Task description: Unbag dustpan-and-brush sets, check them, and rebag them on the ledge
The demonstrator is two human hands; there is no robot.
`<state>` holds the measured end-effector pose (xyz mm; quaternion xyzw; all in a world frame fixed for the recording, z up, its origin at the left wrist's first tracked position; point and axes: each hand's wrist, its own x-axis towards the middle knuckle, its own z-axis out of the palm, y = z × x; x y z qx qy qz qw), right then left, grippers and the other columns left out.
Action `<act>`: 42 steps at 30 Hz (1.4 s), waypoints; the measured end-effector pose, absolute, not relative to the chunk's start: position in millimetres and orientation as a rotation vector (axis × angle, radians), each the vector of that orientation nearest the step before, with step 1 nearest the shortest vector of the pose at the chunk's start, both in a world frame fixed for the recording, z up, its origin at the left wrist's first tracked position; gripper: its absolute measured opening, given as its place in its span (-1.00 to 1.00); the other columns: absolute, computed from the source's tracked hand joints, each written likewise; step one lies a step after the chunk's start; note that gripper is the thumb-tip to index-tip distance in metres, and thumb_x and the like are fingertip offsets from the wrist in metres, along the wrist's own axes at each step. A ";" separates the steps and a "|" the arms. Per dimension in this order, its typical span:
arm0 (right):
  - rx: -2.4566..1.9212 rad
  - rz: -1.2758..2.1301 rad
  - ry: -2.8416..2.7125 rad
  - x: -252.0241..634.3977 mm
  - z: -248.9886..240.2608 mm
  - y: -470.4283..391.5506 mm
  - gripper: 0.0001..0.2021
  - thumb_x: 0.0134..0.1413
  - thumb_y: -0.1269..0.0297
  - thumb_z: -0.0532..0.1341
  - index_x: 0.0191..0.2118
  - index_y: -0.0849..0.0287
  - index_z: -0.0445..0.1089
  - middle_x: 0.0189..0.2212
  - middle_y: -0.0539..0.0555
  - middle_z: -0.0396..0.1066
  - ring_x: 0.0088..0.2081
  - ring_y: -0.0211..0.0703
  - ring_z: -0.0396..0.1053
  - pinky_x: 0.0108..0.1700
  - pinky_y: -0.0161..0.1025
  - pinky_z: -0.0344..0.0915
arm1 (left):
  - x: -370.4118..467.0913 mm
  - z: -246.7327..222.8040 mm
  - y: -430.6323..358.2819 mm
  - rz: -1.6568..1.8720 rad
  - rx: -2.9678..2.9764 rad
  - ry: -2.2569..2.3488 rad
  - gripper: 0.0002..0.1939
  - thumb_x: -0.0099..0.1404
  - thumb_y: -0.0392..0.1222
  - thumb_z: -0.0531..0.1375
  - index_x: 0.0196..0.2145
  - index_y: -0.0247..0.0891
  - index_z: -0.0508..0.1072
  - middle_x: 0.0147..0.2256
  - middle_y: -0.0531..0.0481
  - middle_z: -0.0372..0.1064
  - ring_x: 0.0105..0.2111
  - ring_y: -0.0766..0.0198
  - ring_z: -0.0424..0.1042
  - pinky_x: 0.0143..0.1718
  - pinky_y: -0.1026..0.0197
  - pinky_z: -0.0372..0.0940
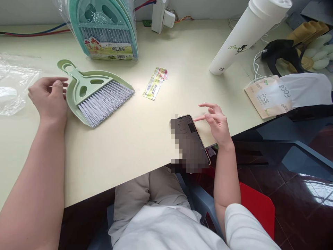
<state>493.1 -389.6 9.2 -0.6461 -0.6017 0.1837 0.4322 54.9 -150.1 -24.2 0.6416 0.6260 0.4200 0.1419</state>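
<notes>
A light green dustpan (104,73) lies on the table with a matching hand brush (97,91) fitted into it, its grey bristles facing right. Beside the pan's left edge rests my left hand (52,95), fingers loosely curved and apart from the thumb. The fingertips meet the pan's rim, though I cannot tell whether they press on it. My right hand (217,123) is open, its index finger stretched to the upper right edge of a phone (191,135). The phone lies at the table's front edge, its lower part blurred out. Between dustpan and phone is a printed label card (155,84).
A stack of dustpan sets (104,27) in clear wrap stands at the back. Clear plastic bags (15,83) lie at far left. On the right are a tall white cup (247,34), a face tissue pack (270,95) and a black strap-like object (278,55). Cables run along the wall.
</notes>
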 end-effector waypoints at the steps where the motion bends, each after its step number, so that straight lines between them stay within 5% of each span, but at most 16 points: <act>1: -1.613 0.456 -1.501 493.2 9.0 -389.5 -0.60 0.26 -0.14 0.07 -0.35 -0.18 0.62 0.06 -0.03 0.41 0.23 0.06 0.22 0.32 0.18 0.11 | 55.1 -23.4 -150.3 1.285 1.833 1.787 -0.62 0.28 -0.34 0.02 -0.03 -0.41 0.51 -0.15 -0.20 0.49 -0.26 0.24 0.50 -0.23 0.15 0.45; 10: -1.589 0.497 -1.532 493.0 11.0 -390.8 -0.61 0.25 -0.13 0.09 -0.37 -0.18 0.62 0.08 -0.04 0.40 0.25 0.09 0.21 0.33 0.19 0.10 | 58.2 -17.0 -151.9 1.451 1.903 1.705 -0.60 0.10 -0.46 0.18 -0.06 -0.41 0.46 -0.07 -0.17 0.49 -0.09 0.16 0.53 -0.04 0.09 0.45; 18: -1.514 0.607 -1.699 493.7 14.7 -393.5 -0.54 0.24 -0.16 0.08 -0.51 -0.16 0.61 0.04 -0.06 0.44 0.27 0.09 0.18 0.39 0.15 0.04 | 53.0 -22.8 -146.0 1.393 1.934 1.700 -0.60 0.11 -0.45 0.18 -0.05 -0.40 0.46 -0.05 -0.19 0.49 -0.13 0.17 0.55 -0.09 0.13 0.46; 29: -1.587 0.600 -1.679 491.5 15.5 -392.8 -0.67 0.21 -0.16 0.12 -0.22 -0.25 0.61 0.20 -0.14 0.33 0.33 0.11 0.09 0.41 0.21 -0.02 | 58.7 -16.8 -153.6 1.452 1.875 1.679 -0.70 0.15 -0.46 0.17 -0.15 -0.37 0.53 -0.06 -0.15 0.47 -0.15 0.19 0.55 -0.17 0.14 0.52; 42: -1.488 0.716 -1.739 495.1 19.1 -395.9 -0.53 0.14 -0.29 0.08 -0.50 -0.22 0.61 0.13 -0.18 0.41 0.34 0.14 0.08 0.42 0.20 -0.05 | 55.8 -17.0 -150.1 1.446 1.914 1.691 -0.58 0.02 -0.56 0.19 -0.14 -0.35 0.56 -0.02 -0.13 0.45 -0.11 0.19 0.54 -0.08 0.17 0.49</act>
